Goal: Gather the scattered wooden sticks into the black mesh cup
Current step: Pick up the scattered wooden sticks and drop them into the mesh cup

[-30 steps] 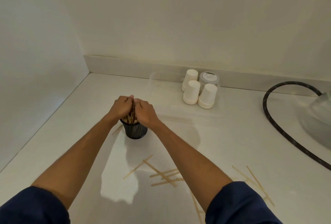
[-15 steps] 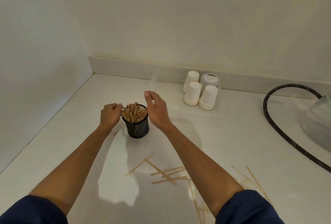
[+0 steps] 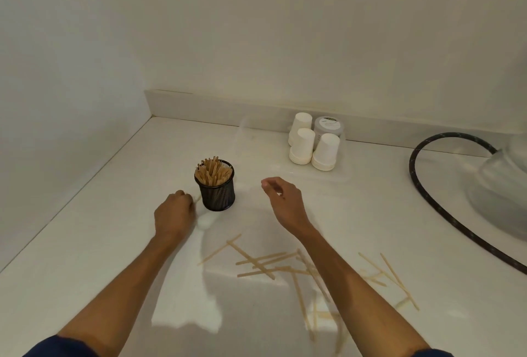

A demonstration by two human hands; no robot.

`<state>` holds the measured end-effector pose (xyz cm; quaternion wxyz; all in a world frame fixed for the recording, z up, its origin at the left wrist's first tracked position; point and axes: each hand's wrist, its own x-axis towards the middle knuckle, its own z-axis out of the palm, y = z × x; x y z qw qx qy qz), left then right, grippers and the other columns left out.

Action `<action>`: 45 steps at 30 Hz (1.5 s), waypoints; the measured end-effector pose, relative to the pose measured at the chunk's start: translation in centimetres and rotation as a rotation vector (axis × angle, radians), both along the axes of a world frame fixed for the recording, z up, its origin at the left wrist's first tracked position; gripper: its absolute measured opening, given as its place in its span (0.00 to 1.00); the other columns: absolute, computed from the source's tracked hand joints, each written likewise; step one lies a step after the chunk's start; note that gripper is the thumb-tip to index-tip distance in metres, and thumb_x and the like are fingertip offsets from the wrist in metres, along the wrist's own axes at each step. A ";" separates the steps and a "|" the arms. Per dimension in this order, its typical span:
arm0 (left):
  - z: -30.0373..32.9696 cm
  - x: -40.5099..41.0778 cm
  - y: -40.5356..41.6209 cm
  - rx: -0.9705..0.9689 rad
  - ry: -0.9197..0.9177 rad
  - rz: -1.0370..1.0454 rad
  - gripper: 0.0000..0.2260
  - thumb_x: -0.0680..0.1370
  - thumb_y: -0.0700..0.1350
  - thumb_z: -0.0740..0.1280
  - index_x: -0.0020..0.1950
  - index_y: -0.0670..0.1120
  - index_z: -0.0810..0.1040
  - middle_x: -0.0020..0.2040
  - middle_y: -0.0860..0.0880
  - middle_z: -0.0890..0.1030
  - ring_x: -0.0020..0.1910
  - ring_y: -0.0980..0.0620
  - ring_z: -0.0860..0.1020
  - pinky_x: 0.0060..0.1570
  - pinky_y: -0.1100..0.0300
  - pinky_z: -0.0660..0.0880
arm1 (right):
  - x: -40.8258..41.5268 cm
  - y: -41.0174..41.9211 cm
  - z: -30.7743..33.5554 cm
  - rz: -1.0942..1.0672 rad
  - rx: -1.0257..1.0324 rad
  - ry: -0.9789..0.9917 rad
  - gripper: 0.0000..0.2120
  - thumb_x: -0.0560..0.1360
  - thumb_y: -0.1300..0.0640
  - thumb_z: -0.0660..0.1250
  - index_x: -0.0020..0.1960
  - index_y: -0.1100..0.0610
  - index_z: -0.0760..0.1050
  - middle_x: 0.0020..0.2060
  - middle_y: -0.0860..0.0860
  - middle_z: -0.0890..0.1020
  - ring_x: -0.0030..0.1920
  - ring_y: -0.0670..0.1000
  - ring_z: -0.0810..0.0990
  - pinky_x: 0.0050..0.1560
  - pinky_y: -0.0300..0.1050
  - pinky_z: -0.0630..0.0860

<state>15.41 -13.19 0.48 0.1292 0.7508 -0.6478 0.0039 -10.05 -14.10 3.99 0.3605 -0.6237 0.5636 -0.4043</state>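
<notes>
**Mesh cup between two hands, loose sticks on the near side**

The black mesh cup [image 3: 217, 191] stands upright on the white table [image 3: 114, 242], full of flat wooden sticks [image 3: 211, 172]. It is just right of the left hand [image 3: 174, 214] and well left of the right hand [image 3: 285, 205]. The left hand has curled fingers near a stick [image 3: 197, 198] beside the cup; I cannot tell if it pinches it. The right hand is relaxed and holds nothing. More thin, pale scattered sticks [image 3: 265, 264] lie crossed on the near table. Far right stand white paper cups [image 3: 313, 147] upside down and a dark braided hose [image 3: 433, 200].
</notes>
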 end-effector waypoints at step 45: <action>-2.2 -14.9 13.2 0.034 0.091 -0.241 0.16 0.78 0.59 0.61 0.48 0.48 0.79 0.51 0.54 0.75 0.50 0.54 0.74 0.39 0.63 0.72 | -14.4 15.1 -3.6 0.013 0.033 0.922 0.17 0.78 0.51 0.59 0.65 0.52 0.73 0.61 0.49 0.75 0.58 0.51 0.75 0.53 0.45 0.74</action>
